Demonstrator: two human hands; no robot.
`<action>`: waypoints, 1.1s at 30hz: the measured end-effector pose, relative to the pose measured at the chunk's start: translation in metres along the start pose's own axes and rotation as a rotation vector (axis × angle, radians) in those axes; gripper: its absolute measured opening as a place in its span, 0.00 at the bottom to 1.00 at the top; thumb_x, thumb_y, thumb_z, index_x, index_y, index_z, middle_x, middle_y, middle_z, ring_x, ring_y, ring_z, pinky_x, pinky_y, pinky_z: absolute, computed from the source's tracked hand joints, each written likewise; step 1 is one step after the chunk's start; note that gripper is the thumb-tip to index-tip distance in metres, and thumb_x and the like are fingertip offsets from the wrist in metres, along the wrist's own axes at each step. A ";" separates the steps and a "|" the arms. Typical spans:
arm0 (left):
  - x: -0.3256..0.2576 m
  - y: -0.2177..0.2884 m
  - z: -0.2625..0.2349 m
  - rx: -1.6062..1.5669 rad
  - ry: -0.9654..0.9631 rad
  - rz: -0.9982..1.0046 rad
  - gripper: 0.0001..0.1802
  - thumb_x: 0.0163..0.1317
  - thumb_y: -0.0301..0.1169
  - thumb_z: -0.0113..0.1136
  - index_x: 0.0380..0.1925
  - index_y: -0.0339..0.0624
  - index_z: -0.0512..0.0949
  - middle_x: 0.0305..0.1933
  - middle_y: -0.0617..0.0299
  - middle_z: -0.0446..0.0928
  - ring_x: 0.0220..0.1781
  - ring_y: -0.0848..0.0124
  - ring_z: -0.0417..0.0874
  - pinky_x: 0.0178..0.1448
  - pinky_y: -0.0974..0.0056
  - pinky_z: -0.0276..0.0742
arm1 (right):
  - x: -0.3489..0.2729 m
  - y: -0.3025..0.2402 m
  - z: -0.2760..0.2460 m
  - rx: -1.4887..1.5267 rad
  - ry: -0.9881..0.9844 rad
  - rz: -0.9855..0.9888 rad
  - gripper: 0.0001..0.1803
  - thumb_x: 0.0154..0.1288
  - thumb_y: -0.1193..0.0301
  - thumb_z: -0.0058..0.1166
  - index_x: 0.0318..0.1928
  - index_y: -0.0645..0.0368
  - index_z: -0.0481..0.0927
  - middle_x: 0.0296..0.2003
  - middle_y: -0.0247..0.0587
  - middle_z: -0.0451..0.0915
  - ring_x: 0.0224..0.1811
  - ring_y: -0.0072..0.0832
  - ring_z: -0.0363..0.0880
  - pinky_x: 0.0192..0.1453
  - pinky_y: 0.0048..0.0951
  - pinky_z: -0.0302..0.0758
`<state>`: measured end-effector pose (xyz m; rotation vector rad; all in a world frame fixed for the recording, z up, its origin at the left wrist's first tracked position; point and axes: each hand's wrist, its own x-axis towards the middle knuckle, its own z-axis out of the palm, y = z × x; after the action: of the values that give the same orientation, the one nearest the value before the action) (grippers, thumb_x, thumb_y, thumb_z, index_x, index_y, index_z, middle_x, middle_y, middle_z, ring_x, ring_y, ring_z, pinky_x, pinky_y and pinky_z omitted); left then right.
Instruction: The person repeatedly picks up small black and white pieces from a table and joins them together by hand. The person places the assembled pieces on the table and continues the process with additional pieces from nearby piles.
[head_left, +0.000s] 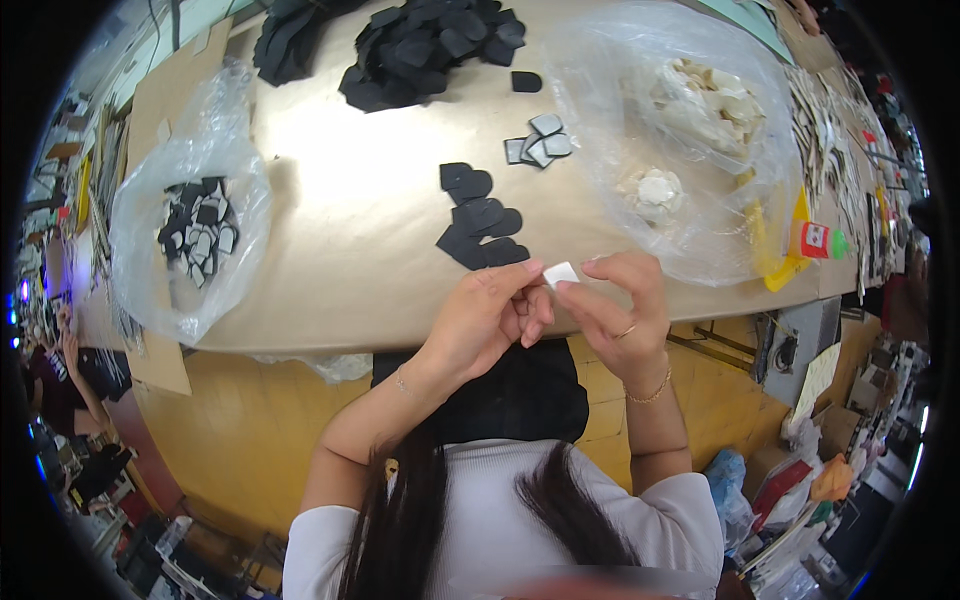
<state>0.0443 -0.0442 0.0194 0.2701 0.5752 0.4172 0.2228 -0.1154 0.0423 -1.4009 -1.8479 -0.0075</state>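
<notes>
A small white flat piece (560, 274) is pinched between the fingertips of both hands at the near edge of the tan table (350, 250). My left hand (487, 317) grips its left side and my right hand (615, 300) its right side. Just beyond the hands lies a row of overlapping black rounded pieces (480, 218). A few grey pieces (540, 140) sit farther back.
A clear bag (190, 235) with black and grey pieces lies at the left. A large clear bag (690, 130) with white pieces lies at the right, beside a small red bottle (818, 240). A heap of black pieces (430, 45) sits at the far edge. Another person sits at the far left.
</notes>
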 end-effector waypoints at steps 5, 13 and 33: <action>-0.032 -0.007 -0.026 0.785 0.287 0.404 0.11 0.72 0.30 0.58 0.48 0.38 0.83 0.38 0.58 0.82 0.37 0.67 0.82 0.43 0.65 0.78 | 0.001 -0.005 0.026 0.543 0.042 0.864 0.05 0.64 0.78 0.67 0.39 0.61 0.85 0.32 0.36 0.84 0.32 0.22 0.81 0.38 0.23 0.78; -0.035 0.000 -0.061 1.777 0.239 1.036 0.16 0.55 0.24 0.69 0.46 0.41 0.84 0.54 0.57 0.79 0.53 0.56 0.80 0.58 0.54 0.73 | 0.011 -0.001 0.048 0.706 -0.202 1.237 0.08 0.69 0.71 0.66 0.38 0.63 0.81 0.28 0.35 0.85 0.28 0.14 0.82 0.31 0.15 0.77; -0.022 -0.003 -0.051 2.037 0.228 0.949 0.26 0.55 0.32 0.72 0.57 0.50 0.81 0.61 0.60 0.74 0.60 0.58 0.72 0.61 0.51 0.65 | 0.011 -0.005 0.059 0.526 -0.206 1.164 0.11 0.68 0.71 0.66 0.34 0.67 0.83 0.25 0.40 0.87 0.28 0.19 0.87 0.33 0.21 0.83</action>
<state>-0.0013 -0.0499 -0.0125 2.5385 0.9031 0.6278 0.1834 -0.0819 0.0107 -1.8845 -0.8187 1.1374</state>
